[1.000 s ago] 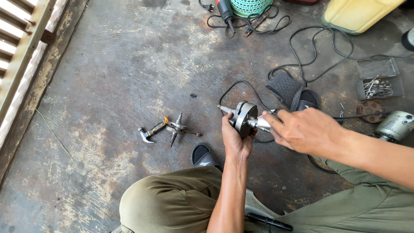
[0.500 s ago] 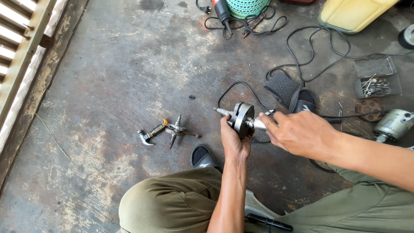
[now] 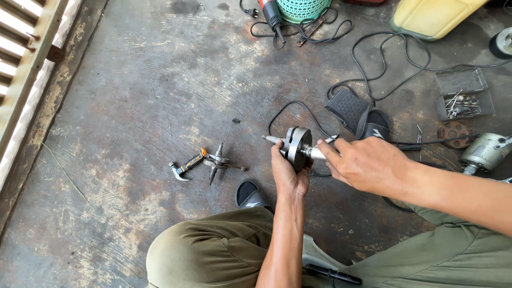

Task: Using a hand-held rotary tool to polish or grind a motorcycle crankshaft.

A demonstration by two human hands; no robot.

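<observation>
Clearly the crankshaft (image 3: 296, 146) is held up above the concrete floor (image 3: 133, 106): left hand (image 3: 288, 173) wrapped under its round web, right hand (image 3: 368, 162) closed on the shaft end. A loosened grip could drop it near the hammer (image 3: 184, 166) and sandalled foot (image 3: 250, 194).

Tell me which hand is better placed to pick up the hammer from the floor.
The left hand, probably. It holds the metal crank part from below, on the side nearer the hammer. The right hand grips the part's shaft on the far side. Both hands are occupied, though.
</observation>
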